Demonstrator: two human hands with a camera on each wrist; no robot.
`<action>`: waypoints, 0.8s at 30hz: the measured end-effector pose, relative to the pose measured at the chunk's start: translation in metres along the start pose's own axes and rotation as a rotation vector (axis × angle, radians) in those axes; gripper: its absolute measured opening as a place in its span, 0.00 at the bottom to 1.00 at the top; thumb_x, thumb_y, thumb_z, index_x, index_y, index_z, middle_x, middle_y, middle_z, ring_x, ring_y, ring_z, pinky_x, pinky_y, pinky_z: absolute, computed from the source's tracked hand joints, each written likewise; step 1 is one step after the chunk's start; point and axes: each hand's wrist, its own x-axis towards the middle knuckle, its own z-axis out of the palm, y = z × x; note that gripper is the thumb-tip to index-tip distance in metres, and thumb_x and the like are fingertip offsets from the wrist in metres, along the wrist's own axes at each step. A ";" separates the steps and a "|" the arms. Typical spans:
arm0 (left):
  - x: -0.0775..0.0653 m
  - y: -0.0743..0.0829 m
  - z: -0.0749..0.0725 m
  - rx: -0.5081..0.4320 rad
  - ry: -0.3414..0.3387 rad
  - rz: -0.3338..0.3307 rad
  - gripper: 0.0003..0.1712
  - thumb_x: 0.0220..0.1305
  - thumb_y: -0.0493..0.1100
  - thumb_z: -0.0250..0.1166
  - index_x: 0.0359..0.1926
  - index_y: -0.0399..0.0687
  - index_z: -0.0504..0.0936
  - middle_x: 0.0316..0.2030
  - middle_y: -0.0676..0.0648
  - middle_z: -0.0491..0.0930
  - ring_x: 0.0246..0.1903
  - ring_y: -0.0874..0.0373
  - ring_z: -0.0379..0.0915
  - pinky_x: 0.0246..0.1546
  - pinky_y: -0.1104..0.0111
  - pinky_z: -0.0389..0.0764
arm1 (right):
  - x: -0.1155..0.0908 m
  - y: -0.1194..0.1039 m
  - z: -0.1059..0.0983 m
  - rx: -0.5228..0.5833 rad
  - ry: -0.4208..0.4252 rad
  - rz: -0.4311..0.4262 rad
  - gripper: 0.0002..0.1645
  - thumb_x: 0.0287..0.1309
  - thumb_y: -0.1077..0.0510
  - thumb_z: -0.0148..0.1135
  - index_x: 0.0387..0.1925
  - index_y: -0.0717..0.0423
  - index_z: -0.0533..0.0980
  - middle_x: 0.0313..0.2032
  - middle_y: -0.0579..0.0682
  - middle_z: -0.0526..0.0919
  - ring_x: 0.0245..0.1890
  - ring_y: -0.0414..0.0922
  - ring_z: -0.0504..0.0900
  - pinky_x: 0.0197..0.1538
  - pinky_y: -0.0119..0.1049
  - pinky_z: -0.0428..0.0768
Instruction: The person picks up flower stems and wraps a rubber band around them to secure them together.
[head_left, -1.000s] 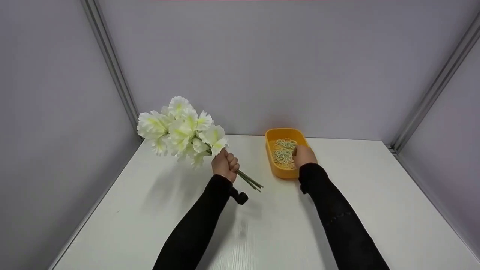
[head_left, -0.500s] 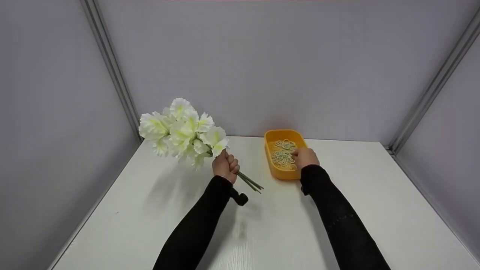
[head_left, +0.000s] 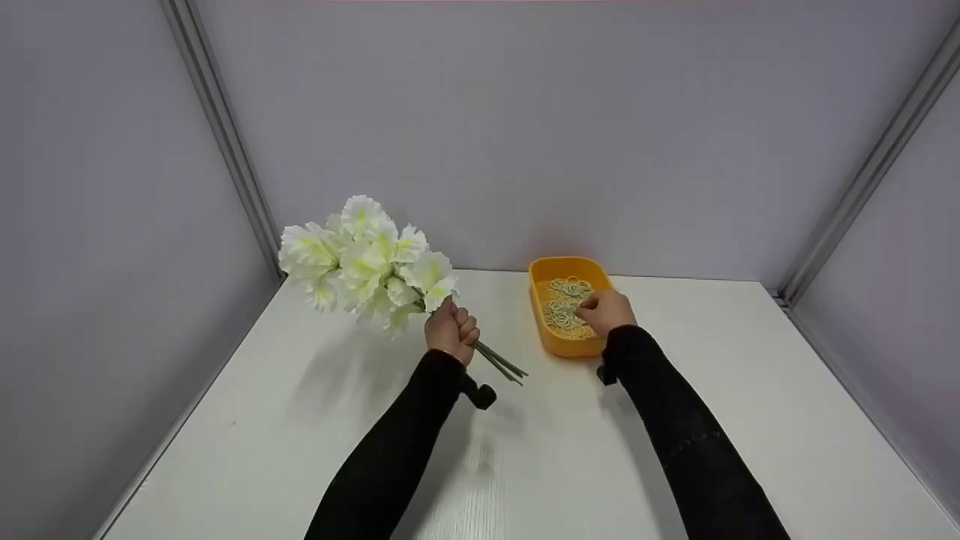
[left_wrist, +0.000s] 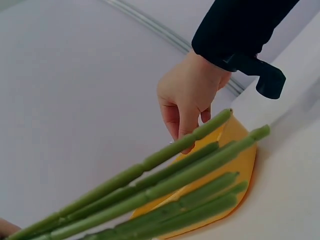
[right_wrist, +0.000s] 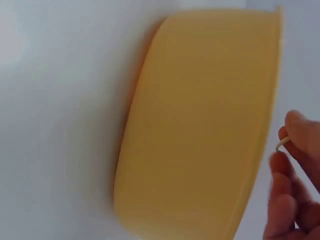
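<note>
A bunch of white flowers point(head_left: 364, 262) with yellow-green centres leans to the left in the head view, gripped around its stems by my left hand point(head_left: 451, 332). Below that fist the green stems point(left_wrist: 165, 185) stick out, large in the left wrist view. My right hand point(head_left: 609, 312) is over the right side of a yellow tub point(head_left: 570, 346). Between its thumb and finger it pinches a pale rubber band point(head_left: 578, 312), of which a short piece shows in the right wrist view. Several more rubber bands point(head_left: 564, 313) lie loose in the tub.
The tub stands on a white table point(head_left: 525, 465) near the back wall point(head_left: 480, 135). Grey panels with metal corner posts close off the left and right sides. Small black devices point(head_left: 480, 394) sit at both wrists.
My right hand has come up slightly out of the tub, and its pinching fingertips now show above the rubber bands. The left hand with the flowers has stayed almost still.
</note>
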 end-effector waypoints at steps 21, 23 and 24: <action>-0.005 0.002 0.002 0.047 -0.009 0.018 0.27 0.75 0.44 0.40 0.14 0.51 0.53 0.07 0.56 0.49 0.07 0.67 0.43 0.14 0.71 0.43 | -0.063 -0.038 0.044 0.819 -0.354 -0.062 0.14 0.53 0.64 0.63 0.42 0.66 0.77 0.32 0.47 0.85 0.26 0.38 0.75 0.26 0.28 0.69; -0.005 0.002 0.003 0.056 -0.007 0.022 0.27 0.75 0.44 0.40 0.14 0.51 0.52 0.07 0.56 0.49 0.08 0.66 0.42 0.15 0.71 0.43 | -0.064 -0.038 0.045 0.820 -0.370 -0.071 0.15 0.54 0.65 0.62 0.43 0.68 0.76 0.31 0.46 0.84 0.26 0.38 0.75 0.27 0.29 0.70; -0.005 0.002 0.003 0.061 -0.006 0.024 0.27 0.75 0.44 0.40 0.14 0.51 0.52 0.07 0.56 0.49 0.08 0.66 0.42 0.15 0.71 0.43 | -0.064 -0.038 0.046 0.801 -0.368 -0.073 0.15 0.54 0.64 0.61 0.44 0.68 0.76 0.30 0.46 0.83 0.26 0.38 0.75 0.28 0.30 0.71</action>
